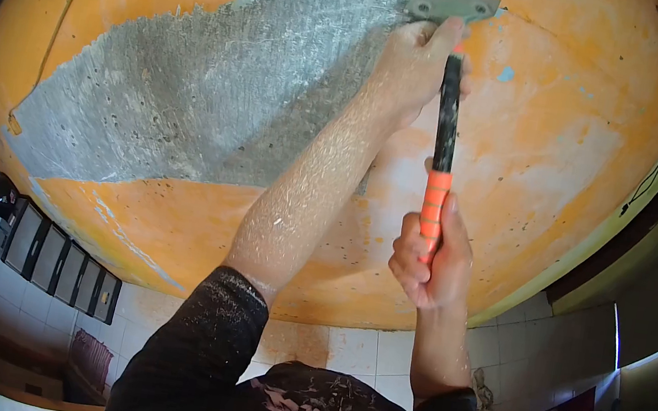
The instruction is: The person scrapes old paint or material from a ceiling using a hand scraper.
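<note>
No container shows anywhere in the frame; the work is a scraper [445, 96] held overhead against an orange-painted ceiling [571, 155]; its grey blade head sits at the top centre of the frame, pressed flat on the right edge of the bare grey patch [192, 102], where the paint is already off; the left hand [417, 58] is wrapped tight round the tool just beneath the head, fingers closed on it; the right hand [429, 257], lower in the centre, grips the orange end of the handle in a closed fist; the scraped patch spreads from the top centre to the left of the frame, with orange paint unbroken to the right of the blade and below it; white tiled wall [359, 353] runs along the bottom; a row of dark-framed panes [52, 259] sits at lower left; both dark sleeves [200, 347] are flecked with dust; the frame corners are black, and the dark shape at far left is hard to make out.
</note>
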`<act>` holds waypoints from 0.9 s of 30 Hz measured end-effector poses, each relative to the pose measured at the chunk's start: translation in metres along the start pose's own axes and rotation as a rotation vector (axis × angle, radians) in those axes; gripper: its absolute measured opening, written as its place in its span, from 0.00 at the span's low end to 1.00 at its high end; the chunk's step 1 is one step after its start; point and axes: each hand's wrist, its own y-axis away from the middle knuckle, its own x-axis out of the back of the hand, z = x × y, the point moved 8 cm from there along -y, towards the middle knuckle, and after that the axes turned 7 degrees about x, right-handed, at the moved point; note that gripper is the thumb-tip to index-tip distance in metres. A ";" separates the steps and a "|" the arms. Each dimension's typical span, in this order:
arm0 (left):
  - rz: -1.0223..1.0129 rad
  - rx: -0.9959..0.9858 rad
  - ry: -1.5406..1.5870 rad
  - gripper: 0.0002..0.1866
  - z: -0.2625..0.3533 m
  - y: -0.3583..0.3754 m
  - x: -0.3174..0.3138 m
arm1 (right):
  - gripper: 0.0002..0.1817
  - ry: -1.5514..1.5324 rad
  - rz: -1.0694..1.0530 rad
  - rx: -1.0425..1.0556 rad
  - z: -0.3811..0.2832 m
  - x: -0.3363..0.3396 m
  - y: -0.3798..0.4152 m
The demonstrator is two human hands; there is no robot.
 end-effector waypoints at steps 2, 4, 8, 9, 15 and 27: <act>-0.015 -0.029 0.018 0.24 0.005 0.000 -0.003 | 0.28 0.018 0.012 0.002 -0.001 0.000 0.000; -0.021 0.053 -0.004 0.24 -0.023 0.021 0.005 | 0.28 0.075 0.076 -0.022 0.011 0.017 0.018; 0.037 0.178 0.083 0.24 -0.054 0.047 0.018 | 0.26 0.036 0.078 -0.115 0.032 0.027 0.043; 0.035 0.117 0.027 0.24 -0.046 0.039 0.019 | 0.26 0.030 0.054 -0.092 0.026 0.024 0.037; 0.003 -0.030 0.005 0.24 0.011 0.000 0.001 | 0.24 0.026 0.010 -0.013 -0.007 -0.001 -0.005; -0.027 -0.029 0.047 0.24 0.012 -0.001 -0.003 | 0.24 0.078 0.014 0.008 -0.010 -0.006 -0.003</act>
